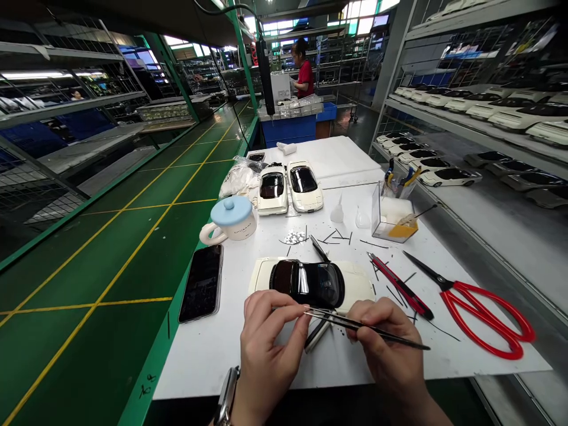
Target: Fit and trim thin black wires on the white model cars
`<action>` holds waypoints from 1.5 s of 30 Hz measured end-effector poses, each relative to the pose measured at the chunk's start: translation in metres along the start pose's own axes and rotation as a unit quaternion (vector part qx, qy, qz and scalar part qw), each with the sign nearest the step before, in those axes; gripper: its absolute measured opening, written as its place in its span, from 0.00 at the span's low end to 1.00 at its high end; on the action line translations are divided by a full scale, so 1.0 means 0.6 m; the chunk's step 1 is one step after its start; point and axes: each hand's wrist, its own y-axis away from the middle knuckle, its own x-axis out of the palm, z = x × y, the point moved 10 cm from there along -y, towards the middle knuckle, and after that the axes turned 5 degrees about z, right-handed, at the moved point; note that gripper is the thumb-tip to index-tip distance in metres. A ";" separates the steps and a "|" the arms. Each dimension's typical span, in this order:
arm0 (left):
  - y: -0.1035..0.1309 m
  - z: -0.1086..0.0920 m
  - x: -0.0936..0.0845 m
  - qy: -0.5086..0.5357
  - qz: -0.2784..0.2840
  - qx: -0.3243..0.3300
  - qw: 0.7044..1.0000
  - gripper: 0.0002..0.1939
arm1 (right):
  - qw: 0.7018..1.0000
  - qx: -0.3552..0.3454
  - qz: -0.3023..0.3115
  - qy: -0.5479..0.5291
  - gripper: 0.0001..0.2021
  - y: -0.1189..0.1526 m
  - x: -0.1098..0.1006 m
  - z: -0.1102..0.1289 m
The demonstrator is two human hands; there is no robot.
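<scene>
My right hand (pixel 390 340) is closed around dark tweezers (pixel 341 321), their tips pointing left. The thumb and forefinger of my left hand (pixel 270 343) are pinched together at those tips; whatever lies between them is too small to make out. Just beyond both hands a cream model car (pixel 357 284) with a black roof lies crosswise on the white table (pixel 190 367). A part that looks like its door stands out toward me, partly covered by the tweezers. Thin black strips (pixel 336 236) and a small pile of silvery bits (pixel 294 237) lie behind the car.
Red-handled scissors (pixel 483 313) and a red utility knife (pixel 402 287) lie right. A lidded mug (pixel 231 219) and phone (pixel 201 284) are left. Behind stand two model cars (pixel 305 186), small bottles (pixel 337 211) and a clear tool box (pixel 394 213). A co-worker (pixel 304 74) stands farther off.
</scene>
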 end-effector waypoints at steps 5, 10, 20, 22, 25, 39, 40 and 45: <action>0.001 0.001 0.000 -0.003 0.000 0.000 1.000 0.07 | 1.000 -0.009 -0.013 0.008 0.04 0.003 -0.002 0.002; 0.001 0.005 0.003 0.000 0.008 -0.012 1.000 0.06 | 0.999 -0.028 -0.023 0.015 0.05 0.003 -0.004 0.010; 0.010 0.023 0.002 0.020 0.016 -0.044 0.999 0.12 | 0.998 -0.037 -0.037 0.017 0.06 -0.008 -0.008 0.018; 0.010 0.018 -0.001 0.024 0.009 -0.034 0.999 0.11 | 0.999 -0.032 -0.038 0.019 0.06 -0.007 -0.006 0.017; 0.008 0.012 -0.004 0.017 0.001 -0.027 0.999 0.09 | 0.999 -0.035 -0.036 0.022 0.06 -0.006 -0.004 0.018; 0.022 0.064 0.040 -0.120 0.027 -0.026 0.992 0.08 | 0.998 -0.044 -0.030 0.017 0.06 -0.018 -0.010 0.018; 0.024 0.064 0.040 -0.121 0.024 -0.021 0.992 0.08 | 0.999 -0.037 -0.033 0.015 0.06 -0.018 -0.010 0.016; 0.026 0.055 0.035 -0.102 0.017 -0.006 0.995 0.06 | 0.999 -0.030 -0.028 0.018 0.05 -0.016 -0.009 0.018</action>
